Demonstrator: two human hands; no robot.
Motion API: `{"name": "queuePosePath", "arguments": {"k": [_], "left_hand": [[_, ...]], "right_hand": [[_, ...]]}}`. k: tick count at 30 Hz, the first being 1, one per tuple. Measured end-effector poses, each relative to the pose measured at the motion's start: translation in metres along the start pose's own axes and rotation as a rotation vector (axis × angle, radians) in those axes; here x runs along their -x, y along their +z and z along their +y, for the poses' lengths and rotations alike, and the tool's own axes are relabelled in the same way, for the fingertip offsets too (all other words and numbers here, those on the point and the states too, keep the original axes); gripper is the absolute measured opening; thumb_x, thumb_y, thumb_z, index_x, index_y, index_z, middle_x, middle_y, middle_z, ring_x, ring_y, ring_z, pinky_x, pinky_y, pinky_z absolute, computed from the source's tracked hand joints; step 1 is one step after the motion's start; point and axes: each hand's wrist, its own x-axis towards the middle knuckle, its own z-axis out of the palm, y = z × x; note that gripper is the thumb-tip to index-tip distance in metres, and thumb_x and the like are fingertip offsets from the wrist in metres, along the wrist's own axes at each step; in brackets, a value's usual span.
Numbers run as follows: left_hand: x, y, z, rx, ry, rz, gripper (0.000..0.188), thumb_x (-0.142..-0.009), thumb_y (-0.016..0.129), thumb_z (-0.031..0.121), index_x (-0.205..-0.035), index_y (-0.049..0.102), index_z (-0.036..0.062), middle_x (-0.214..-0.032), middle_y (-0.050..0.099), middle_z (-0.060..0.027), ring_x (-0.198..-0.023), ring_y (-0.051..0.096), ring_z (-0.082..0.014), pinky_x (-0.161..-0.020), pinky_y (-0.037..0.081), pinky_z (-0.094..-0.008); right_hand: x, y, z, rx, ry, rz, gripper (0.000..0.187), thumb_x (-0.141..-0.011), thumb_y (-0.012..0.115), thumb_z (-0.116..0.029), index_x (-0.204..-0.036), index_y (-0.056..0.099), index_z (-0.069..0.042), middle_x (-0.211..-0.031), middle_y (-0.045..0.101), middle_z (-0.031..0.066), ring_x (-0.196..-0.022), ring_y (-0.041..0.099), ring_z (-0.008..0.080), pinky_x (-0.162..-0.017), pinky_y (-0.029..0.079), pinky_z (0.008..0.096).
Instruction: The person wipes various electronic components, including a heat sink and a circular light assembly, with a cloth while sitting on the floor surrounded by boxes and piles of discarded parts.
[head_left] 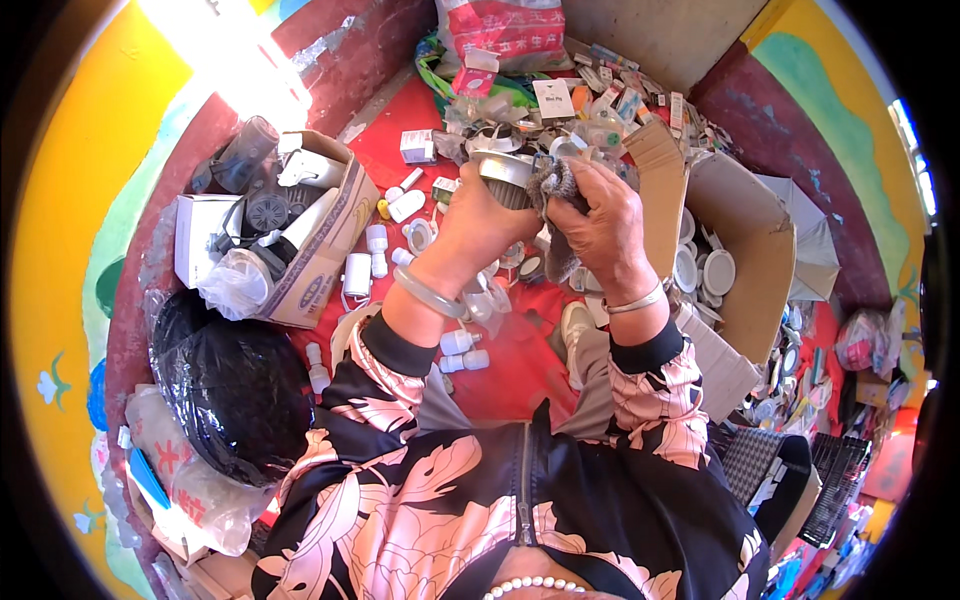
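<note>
Left hand: left hand (478,222) was wrapped around a round silver ribbed fitting (503,176), fingers curled on its side, probably to steady it.
Right hand: right hand (600,225) pressed a grey knitted cloth (556,186) against the fitting's rim at 3 o'clock, pinching the cloth in a fist, seemingly for rubbing.
Fitting's place: raised above the red floor (510,365), at 12 o'clock from the person's chest.
Left box: cardboard box (322,262) at 9 o'clock held dark round parts and white pieces.
Right box: open carton (745,235) at 3 o'clock held white round rings.
Floor: small white bottles (463,350) lay scattered; a black bag (235,385) sat at 8 o'clock.
</note>
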Motion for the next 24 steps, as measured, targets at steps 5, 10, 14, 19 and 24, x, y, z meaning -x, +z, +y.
{"name": "queuePosePath", "arguments": {"k": [5,10,14,19,24], "left_hand": [[0.008,-0.003,0.020,0.478,0.020,-0.231,0.053,-0.068,0.073,0.007,-0.116,0.050,0.0002,-0.100,0.060,-0.0041,-0.086,0.057,-0.0092,-0.073,0.049,-0.0256],[0.013,-0.006,0.026,0.648,-0.068,-0.299,0.049,-0.071,0.069,0.004,-0.116,0.050,0.0011,-0.102,0.060,-0.0046,-0.090,0.060,-0.0129,-0.077,0.051,-0.0277],[0.015,-0.009,0.027,0.837,-0.117,-0.333,0.046,-0.075,0.065,0.009,-0.118,0.050,0.0007,-0.103,0.060,-0.0068,-0.090,0.062,-0.0163,-0.078,0.052,-0.0301],[0.014,-0.022,0.020,1.021,-0.206,-0.457,0.045,-0.080,0.057,0.020,-0.118,0.048,-0.0035,-0.097,0.063,-0.0170,-0.082,0.065,-0.0254,-0.071,0.056,-0.0365],[0.011,-0.027,0.004,1.315,-0.303,-0.596,0.044,-0.084,0.053,0.022,-0.116,0.049,-0.0085,-0.096,0.063,-0.0228,-0.082,0.066,-0.0303,-0.070,0.057,-0.0386]], "right_hand": [[-0.003,-0.005,0.001,-0.095,-0.014,0.023,0.034,-0.062,0.066,-0.007,-0.096,0.064,-0.002,-0.096,0.064,0.0131,-0.087,0.061,0.0294,-0.076,0.049,0.0354],[-0.003,-0.008,0.009,-0.137,-0.016,-0.021,0.040,-0.062,0.066,-0.005,-0.101,0.065,-0.004,-0.098,0.064,0.0130,-0.088,0.062,0.0287,-0.079,0.049,0.0345],[-0.002,-0.013,0.016,-0.212,-0.008,-0.046,0.041,-0.062,0.063,-0.002,-0.103,0.065,-0.004,-0.099,0.065,0.0122,-0.090,0.063,0.0256,-0.082,0.049,0.0320],[-0.001,-0.015,0.015,-0.375,0.131,-0.092,0.043,-0.061,0.060,0.001,-0.104,0.065,-0.003,-0.102,0.066,0.0100,-0.093,0.063,0.0212,-0.085,0.048,0.0298],[0.002,-0.012,0.022,-0.364,0.078,-0.111,0.044,-0.061,0.060,0.001,-0.105,0.065,-0.004,-0.106,0.065,0.0102,-0.093,0.063,0.0223,-0.085,0.048,0.0304]]}}
